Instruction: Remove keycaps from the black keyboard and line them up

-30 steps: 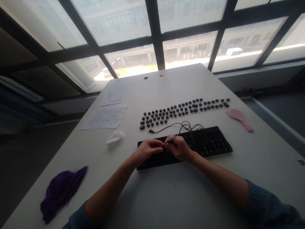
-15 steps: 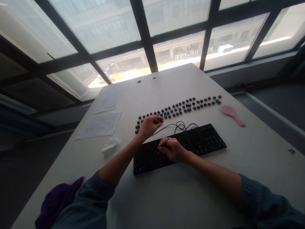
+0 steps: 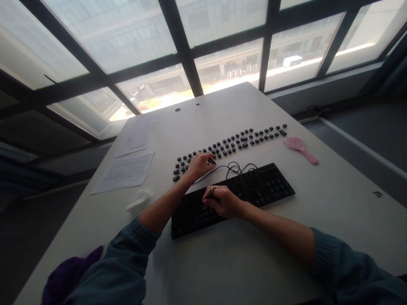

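Note:
My left hand reaches over the near edge of the loose rows of black keycaps. Its thumb and forefinger are bent around a small black keycap, low over the white table. My right hand is closed above the left half of a black keyboard. A small dark tool with a metallic glint shows at its fingers; most of it is hidden, so its exact kind is unclear. My right hand and forearm cover part of the keys.
The keyboard's thin cable lies coiled behind it. To the right is a pink hairbrush. At left lie written papers, a crumpled white tissue or wrapper and a purple cloth item. Windows stand beyond the table.
The whole view has shifted slightly, moving the table's things leftward. My left hand has lowered the keycap a little towards the table by the rows. My right hand stays closed over the keyboard.

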Demonstrator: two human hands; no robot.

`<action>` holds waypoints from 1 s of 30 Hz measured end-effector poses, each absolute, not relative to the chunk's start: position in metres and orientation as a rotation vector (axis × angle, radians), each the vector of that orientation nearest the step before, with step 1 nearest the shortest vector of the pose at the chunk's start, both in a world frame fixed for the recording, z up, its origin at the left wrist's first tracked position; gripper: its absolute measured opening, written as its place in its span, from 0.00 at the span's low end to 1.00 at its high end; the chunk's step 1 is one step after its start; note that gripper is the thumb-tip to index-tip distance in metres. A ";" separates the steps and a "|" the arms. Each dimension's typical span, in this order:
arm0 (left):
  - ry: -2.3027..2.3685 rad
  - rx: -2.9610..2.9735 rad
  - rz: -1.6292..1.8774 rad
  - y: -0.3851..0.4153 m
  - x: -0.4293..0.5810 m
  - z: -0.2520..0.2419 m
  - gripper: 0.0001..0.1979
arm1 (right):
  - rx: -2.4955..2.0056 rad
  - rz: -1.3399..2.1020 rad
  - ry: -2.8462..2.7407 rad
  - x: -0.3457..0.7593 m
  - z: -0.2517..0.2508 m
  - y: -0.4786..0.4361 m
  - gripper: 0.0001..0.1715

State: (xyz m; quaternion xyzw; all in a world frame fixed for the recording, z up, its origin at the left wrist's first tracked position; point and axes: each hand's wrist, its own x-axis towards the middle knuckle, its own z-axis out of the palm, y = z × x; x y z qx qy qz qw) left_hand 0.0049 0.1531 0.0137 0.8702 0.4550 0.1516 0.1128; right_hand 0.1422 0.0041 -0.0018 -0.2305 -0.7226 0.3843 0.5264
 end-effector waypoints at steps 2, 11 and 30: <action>1.321 2.562 0.453 0.152 0.005 0.016 0.16 | -0.568 0.931 -1.724 0.142 -0.002 0.003 0.05; 1.396 2.535 0.633 0.106 -0.025 0.043 0.11 | -0.859 1.034 -1.377 0.146 -0.009 0.011 0.13; 1.328 2.551 0.407 -0.025 -0.063 0.003 0.43 | -1.019 1.041 -1.735 0.145 -0.009 0.020 0.13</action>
